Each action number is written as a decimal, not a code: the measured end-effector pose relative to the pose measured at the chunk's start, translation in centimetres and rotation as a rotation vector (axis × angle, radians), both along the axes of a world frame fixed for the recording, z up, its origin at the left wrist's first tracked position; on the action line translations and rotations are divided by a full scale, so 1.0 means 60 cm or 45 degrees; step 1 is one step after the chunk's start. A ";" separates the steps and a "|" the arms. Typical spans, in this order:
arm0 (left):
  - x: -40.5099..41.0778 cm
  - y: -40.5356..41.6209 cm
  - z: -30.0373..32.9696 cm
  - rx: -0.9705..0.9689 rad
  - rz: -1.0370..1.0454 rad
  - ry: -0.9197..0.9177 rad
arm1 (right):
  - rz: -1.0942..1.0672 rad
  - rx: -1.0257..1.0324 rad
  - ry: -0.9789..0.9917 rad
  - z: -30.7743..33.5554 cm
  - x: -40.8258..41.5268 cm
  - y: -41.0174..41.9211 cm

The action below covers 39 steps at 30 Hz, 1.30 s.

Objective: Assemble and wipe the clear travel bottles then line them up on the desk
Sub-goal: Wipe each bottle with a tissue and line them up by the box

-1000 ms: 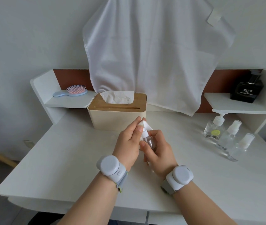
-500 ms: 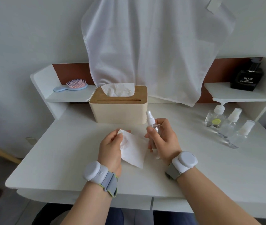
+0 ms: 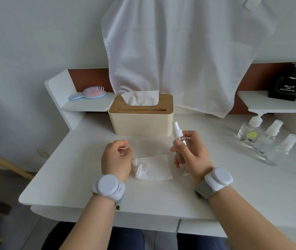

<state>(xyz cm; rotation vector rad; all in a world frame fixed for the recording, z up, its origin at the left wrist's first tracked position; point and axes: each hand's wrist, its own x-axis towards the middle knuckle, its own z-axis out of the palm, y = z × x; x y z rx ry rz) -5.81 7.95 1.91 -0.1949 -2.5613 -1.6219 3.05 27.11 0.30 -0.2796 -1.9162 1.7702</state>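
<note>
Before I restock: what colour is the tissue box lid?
Light wood-brown lid, cream box below; head view.

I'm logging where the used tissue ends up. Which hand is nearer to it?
Left. The left hand hovers at the crumpled tissue's left edge; the right hand grips the spray bottle just beyond its right edge.

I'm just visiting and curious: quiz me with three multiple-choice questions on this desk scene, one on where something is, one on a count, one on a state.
1. Where is the hairbrush?
A. on the left shelf
B. on the tissue box
C. in a hand

2. How many bottles stand in the row at the desk's right?
A. one
B. three
C. five

3. What is the right hand doing?
A. lying flat on the desk
B. holding a spray bottle
C. pulling a tissue from the box

Answers: 1 A, it lies on the shelf left of the tissue box. 2 B, three white-capped bottles. 3 B, fingers wrap the bottle.
</note>
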 end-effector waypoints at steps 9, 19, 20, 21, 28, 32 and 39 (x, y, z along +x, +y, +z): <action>-0.058 0.032 -0.008 -0.378 -0.273 -0.020 | 0.091 -0.056 -0.062 0.008 0.003 0.000; -0.071 0.043 -0.006 -0.173 -0.160 0.046 | 0.136 -0.085 -0.077 0.000 -0.005 0.000; -0.069 0.047 0.004 -0.073 -0.170 0.033 | 0.146 -0.089 -0.070 0.001 -0.005 0.000; -0.067 0.051 0.015 0.041 -0.194 0.009 | 0.153 -0.087 -0.065 0.001 -0.004 0.000; -0.049 0.078 0.083 0.542 -0.404 -0.237 | 0.166 -0.028 -0.031 0.002 0.002 -0.002; -0.042 0.089 0.096 0.593 -0.478 -0.318 | 0.154 0.021 -0.020 0.003 0.005 0.002; -0.033 0.095 0.097 0.555 -0.518 -0.325 | 0.159 0.093 0.010 0.002 0.004 0.001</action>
